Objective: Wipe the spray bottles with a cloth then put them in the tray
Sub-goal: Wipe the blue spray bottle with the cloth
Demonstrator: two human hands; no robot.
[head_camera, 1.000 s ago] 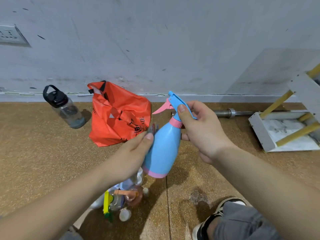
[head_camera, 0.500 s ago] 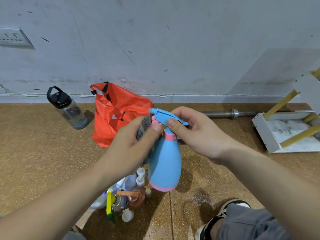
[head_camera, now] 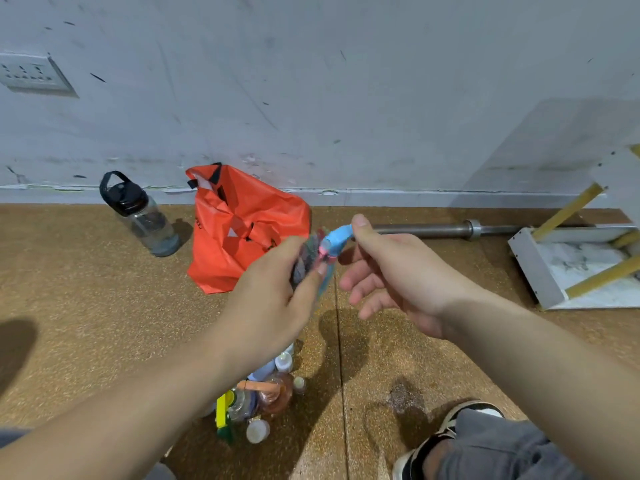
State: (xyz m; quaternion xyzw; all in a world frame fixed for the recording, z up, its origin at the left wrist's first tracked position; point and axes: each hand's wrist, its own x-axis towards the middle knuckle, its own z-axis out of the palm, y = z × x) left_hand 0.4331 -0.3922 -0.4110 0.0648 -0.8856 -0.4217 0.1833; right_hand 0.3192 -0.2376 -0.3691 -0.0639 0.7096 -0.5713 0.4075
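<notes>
Spray bottle (head_camera: 335,239) — smooth blue plastic, pink collar — hangs in the air between the hands, long axis running down behind the left hand (head_camera: 273,306), body mostly hidden. That hand pinches a dark crumpled cloth (head_camera: 304,261) against its neck; the right hand (head_camera: 391,275) pinches the trigger head by thumb and forefinger.

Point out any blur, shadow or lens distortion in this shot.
Head view: the blue spray bottle and cloth smear with motion blur; a soft shadow lies on the floor below them; the wide lens skews the wall socket; no glare.
</notes>
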